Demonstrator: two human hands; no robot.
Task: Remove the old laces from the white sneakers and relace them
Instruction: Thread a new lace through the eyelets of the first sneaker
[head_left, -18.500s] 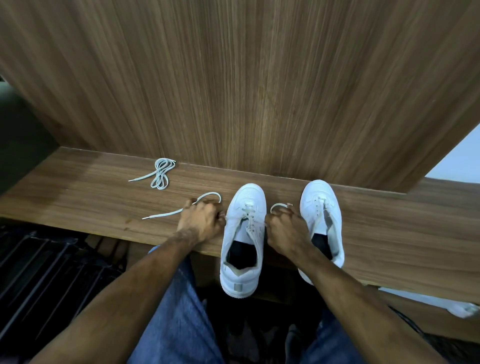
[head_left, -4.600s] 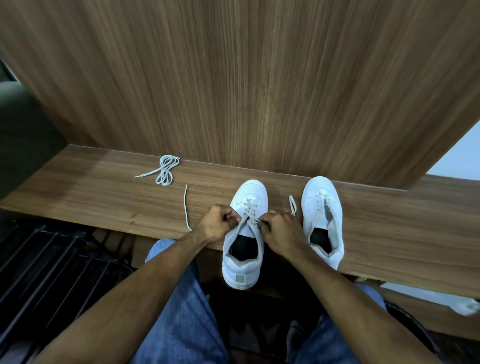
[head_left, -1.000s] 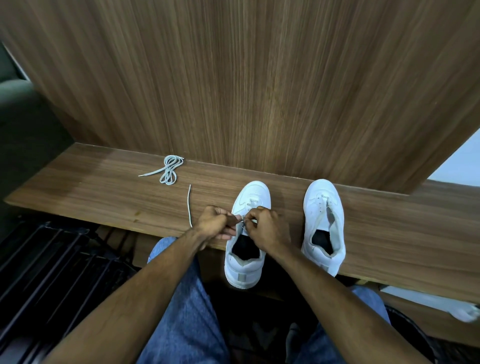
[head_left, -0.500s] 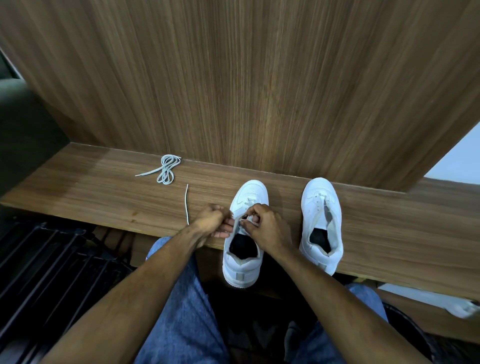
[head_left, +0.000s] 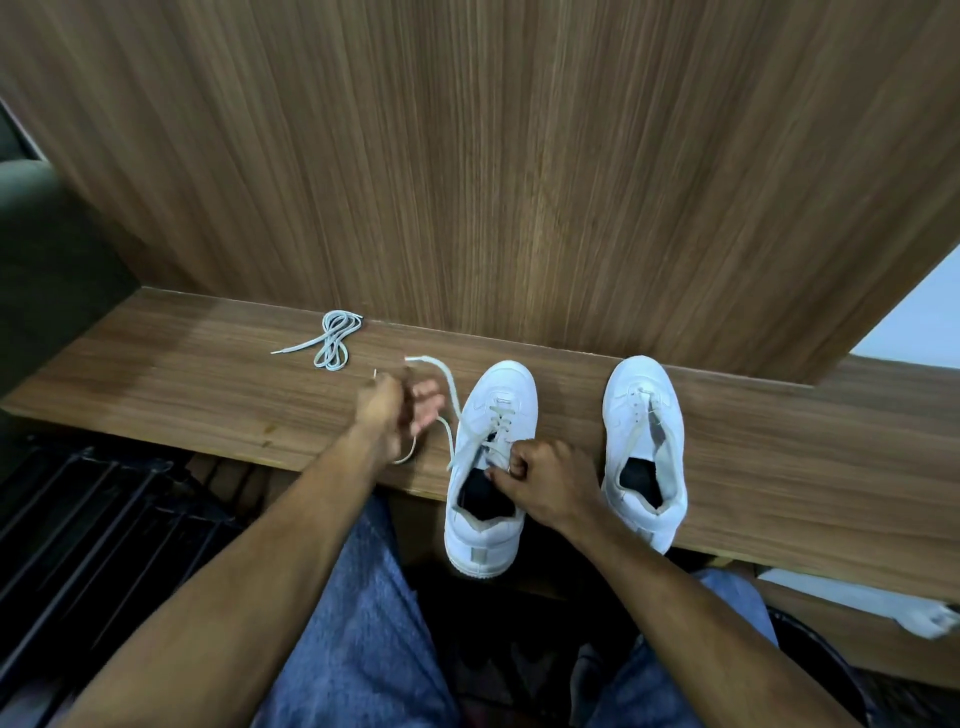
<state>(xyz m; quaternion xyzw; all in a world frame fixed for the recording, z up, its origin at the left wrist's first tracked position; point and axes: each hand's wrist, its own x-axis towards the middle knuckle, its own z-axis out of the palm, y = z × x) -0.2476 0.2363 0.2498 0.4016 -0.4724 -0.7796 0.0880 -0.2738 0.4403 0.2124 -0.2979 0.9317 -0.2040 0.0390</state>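
Note:
Two white sneakers stand on a wooden shelf (head_left: 208, 395), toes to the wall. The left sneaker (head_left: 485, 530) has a pale lace (head_left: 456, 405) crossed through its lower eyelets. One strand of it arcs up and left from the shoe and curves round my left hand (head_left: 402, 410). That hand is blurred, left of the shoe, and its grip on the strand is unclear. My right hand (head_left: 545, 480) has its fingers curled on the left sneaker's upper at the top eyelets. The right sneaker (head_left: 644, 447) holds a lace only near its toe. A coiled spare lace (head_left: 335, 343) lies at the back left.
A wood-grain wall panel (head_left: 519, 182) rises right behind the shelf. The sneaker heels overhang the shelf's front edge above my blue-jeaned legs (head_left: 363, 639). A black slatted rack (head_left: 93, 519) sits below at the left, and a white object (head_left: 883, 603) lies lower right.
My left hand has swung away from the shoe to the left, and a lace strand now trails out with it. My right hand stays at the left sneaker's eyelets.

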